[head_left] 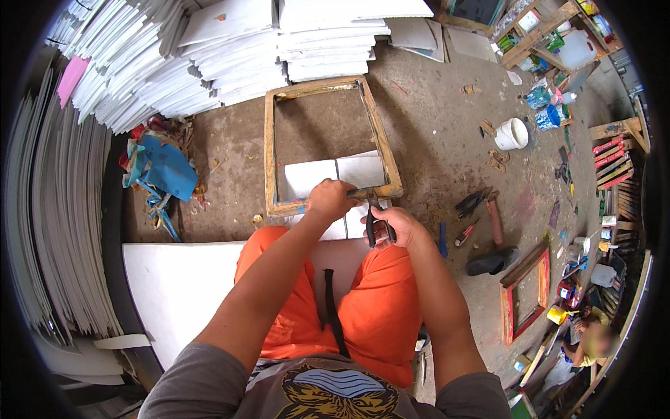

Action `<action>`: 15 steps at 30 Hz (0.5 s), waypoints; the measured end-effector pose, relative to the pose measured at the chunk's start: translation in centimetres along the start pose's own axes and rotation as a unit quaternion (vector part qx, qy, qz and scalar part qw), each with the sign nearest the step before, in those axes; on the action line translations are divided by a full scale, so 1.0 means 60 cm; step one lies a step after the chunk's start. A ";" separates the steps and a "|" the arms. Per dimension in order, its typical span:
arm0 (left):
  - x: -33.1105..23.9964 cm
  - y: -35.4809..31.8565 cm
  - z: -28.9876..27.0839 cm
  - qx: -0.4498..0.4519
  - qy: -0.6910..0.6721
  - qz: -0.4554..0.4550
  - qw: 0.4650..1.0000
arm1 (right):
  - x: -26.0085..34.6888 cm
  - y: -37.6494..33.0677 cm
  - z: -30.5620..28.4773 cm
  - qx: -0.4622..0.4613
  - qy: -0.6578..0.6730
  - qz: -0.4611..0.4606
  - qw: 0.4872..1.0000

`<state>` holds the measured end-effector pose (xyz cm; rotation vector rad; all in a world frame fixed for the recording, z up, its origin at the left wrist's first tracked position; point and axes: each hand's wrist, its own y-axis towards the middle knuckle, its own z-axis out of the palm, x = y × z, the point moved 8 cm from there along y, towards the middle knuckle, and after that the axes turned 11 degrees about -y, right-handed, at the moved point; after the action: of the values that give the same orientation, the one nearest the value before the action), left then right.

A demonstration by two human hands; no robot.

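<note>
A worn wooden frame (271,143) lies in front of me, its near bar close to my knees. My left hand (331,200) is closed around that near bar, right of its middle. In my right hand (398,225) are dark-handled pliers (372,216), their jaws up against the same bar just right of my left hand. Whether the jaws grip anything is too small to tell. Under the frame's near end is a white block or stack (310,176) with a dark strap across it, showing both inside the frame and below its near bar.
Tall stacks of white sheets (230,52) stand at the back left. Blue and red scraps (164,167) lie left. On the right floor are a white bucket (511,134), more pliers (473,201), a dark sandal (493,261) and a red frame (509,307). Another person (590,339) sits far right.
</note>
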<state>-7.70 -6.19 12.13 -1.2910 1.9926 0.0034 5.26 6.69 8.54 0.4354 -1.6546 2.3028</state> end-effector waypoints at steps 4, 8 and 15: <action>-0.002 0.000 -0.002 0.015 -0.008 -0.006 1.000 | -0.012 0.011 0.000 0.004 0.057 -0.014 0.998; 0.000 0.000 -0.001 0.014 -0.018 -0.006 1.000 | -0.005 0.016 0.002 -0.040 0.031 -0.052 0.997; -0.001 0.000 -0.004 0.021 -0.016 -0.017 1.000 | 0.028 0.001 -0.005 -0.168 -0.073 -0.129 0.975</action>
<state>-7.80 -6.22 12.33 -1.2890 1.9346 -0.0346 3.64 7.05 9.04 0.7074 -1.8850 1.7997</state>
